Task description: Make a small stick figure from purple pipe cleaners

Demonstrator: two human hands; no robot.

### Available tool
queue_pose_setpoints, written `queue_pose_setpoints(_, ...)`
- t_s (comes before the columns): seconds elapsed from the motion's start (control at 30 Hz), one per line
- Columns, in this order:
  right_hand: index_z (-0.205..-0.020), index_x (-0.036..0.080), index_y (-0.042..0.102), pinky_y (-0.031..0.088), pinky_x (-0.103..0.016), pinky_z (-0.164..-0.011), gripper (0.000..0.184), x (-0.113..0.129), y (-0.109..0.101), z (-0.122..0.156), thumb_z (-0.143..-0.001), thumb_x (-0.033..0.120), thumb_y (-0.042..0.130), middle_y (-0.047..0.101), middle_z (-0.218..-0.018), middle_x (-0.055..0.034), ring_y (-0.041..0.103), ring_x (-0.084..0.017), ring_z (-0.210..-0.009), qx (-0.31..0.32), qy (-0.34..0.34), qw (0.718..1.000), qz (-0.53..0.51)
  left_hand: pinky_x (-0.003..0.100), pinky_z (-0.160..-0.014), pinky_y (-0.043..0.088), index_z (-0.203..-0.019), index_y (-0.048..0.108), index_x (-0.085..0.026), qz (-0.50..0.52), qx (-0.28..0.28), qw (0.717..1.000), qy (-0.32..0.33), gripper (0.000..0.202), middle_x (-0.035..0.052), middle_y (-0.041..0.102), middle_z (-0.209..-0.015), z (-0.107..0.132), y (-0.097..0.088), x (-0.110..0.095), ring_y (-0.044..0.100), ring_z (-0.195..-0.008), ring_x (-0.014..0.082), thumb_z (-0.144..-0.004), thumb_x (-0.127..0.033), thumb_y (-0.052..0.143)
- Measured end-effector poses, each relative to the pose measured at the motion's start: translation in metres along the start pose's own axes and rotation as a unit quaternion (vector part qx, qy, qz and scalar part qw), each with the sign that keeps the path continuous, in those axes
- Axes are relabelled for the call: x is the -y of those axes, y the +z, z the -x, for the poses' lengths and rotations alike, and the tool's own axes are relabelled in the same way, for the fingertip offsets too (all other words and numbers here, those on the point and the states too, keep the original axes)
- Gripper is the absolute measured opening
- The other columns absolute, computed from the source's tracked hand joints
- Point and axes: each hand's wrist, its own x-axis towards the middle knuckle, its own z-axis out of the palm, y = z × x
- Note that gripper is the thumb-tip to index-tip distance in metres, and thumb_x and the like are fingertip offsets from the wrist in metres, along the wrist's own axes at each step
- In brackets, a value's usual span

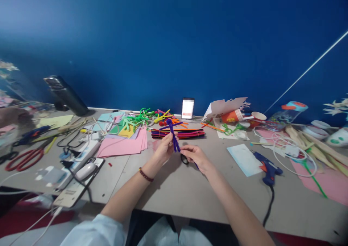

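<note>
Two hands work above the centre of the table (174, 191), both raised clear of its surface. The left hand (164, 148) pinches the body of a purple pipe-cleaner figure (172, 134) between thumb and fingers, holding it nearly upright with its arms spread. The right hand (196, 158) sits with fingers curled at the figure's lower end (whether it pinches the figure or a nearby item cannot be determined). A black ring-shaped grip (184, 159) lies just below those fingers. A beaded bracelet (146, 174) encircles the left wrist.

Positions below are read from the figure, with 12 o'clock toward the wall:
- 12 o'clock: a stack of multicoloured pipe cleaners (178, 133)
- 10 o'clock: pink paper sheets (122, 150)
- 3 o'clock: a blue hot glue gun (268, 170)
- 9 o'clock, near the table edge: red-handled scissors (24, 159)
</note>
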Motion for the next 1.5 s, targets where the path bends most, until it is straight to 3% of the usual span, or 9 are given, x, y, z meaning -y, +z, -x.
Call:
queue_pose_setpoints(0.67,-0.079,0.014,0.071,0.017,-0.021,-0.041,0.033,-0.0051,-0.0001,-0.0015,-0.054,0.036,0.075,0.045,-0.045,0.0064,0.029,-0.003,-0.040,0.002,0.012,1.000,0.025,0.016,-0.050,0.039,-0.081,0.064,-0.013,-0.010,0.010,1.000,0.002,0.030,0.0000,0.057,-0.068,0.0002,-0.0016,0.0019,0.052,-0.059,0.0069,-0.066,-0.036,0.073)
queue_pose_setpoints(0.9,-0.079,0.014,0.070,0.017,-0.021,-0.042,0.033,-0.0031,0.0009,-0.0013,-0.054,0.036,0.074,0.043,-0.043,0.0074,0.029,-0.003,-0.039,0.003,0.013,1.000,0.028,0.015,-0.050,0.038,-0.082,0.064,-0.014,-0.015,-0.009,1.000,-0.002,0.034,-0.0002,0.058,-0.068,-0.0014,-0.0028,0.0024,0.053,-0.059,0.0069,-0.062,-0.040,0.074)
queue_pose_setpoints(1.23,-0.076,0.017,0.060,0.026,-0.020,-0.046,0.024,-0.0029,0.0045,0.0019,-0.068,0.039,0.066,0.050,-0.053,0.0054,0.039,-0.005,-0.046,0.064,-0.038,0.995,0.061,0.018,-0.048,0.034,-0.083,0.064,-0.014,-0.031,0.019,0.999,-0.021,0.031,-0.0010,0.055,-0.063,-0.0023,-0.0059,0.0057,0.048,-0.054,0.0063,-0.066,-0.039,0.072)
queue_pose_setpoints(1.33,-0.076,0.017,0.057,0.028,-0.019,-0.046,0.026,-0.0025,0.0048,0.0029,-0.069,0.040,0.065,0.055,-0.055,0.0038,0.041,-0.005,-0.046,0.088,-0.009,0.995,0.051,0.018,-0.050,0.035,-0.082,0.064,-0.013,-0.014,0.038,0.999,-0.017,0.030,-0.0009,0.054,-0.064,-0.0008,-0.0031,0.0052,0.049,-0.056,0.0069,-0.066,-0.037,0.073)
queue_pose_setpoints(1.5,-0.076,0.017,0.054,0.016,-0.019,-0.038,0.030,-0.0044,0.0034,0.0019,-0.067,0.043,0.067,0.053,-0.055,0.0062,0.028,-0.001,-0.036,0.115,0.045,0.992,0.006,0.019,-0.050,0.035,-0.082,0.063,-0.013,-0.010,0.050,0.999,-0.020,0.030,-0.0008,0.054,-0.063,-0.0002,-0.0027,0.0056,0.048,-0.055,0.0072,-0.066,-0.036,0.072)
